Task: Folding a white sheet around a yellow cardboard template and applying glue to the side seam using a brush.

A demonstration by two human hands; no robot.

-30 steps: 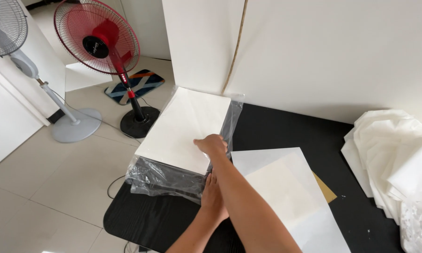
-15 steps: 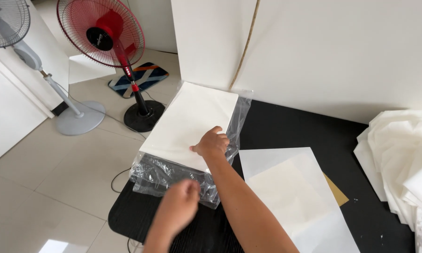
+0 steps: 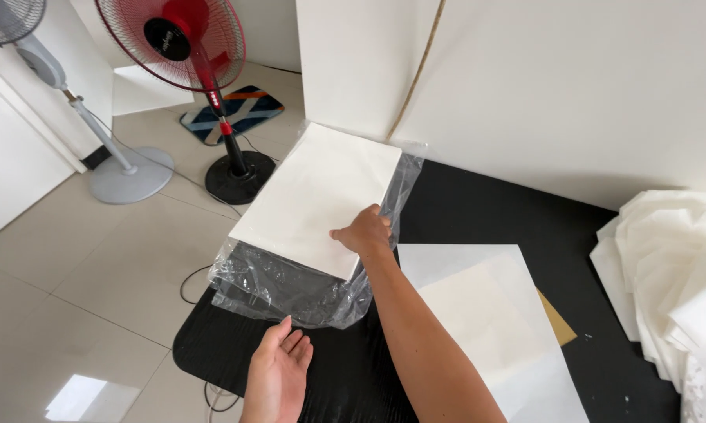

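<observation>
Two hands | right hand [image 3: 364,233] fingers resting flat on white paper stack [image 3: 317,196], gripping nothing | left hand [image 3: 278,376] open, empty, near clear plastic wrap [image 3: 282,286] | stack at black table [image 3: 478,211] far-left corner

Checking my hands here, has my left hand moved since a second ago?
Yes. The left hand has come out from under the right arm, toward the table's near-left edge.

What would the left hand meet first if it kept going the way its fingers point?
Probably the clear plastic wrap bunched under the stack of white paper. The left hand, palm open, points up toward it across the black table; depth is unclear.
</observation>
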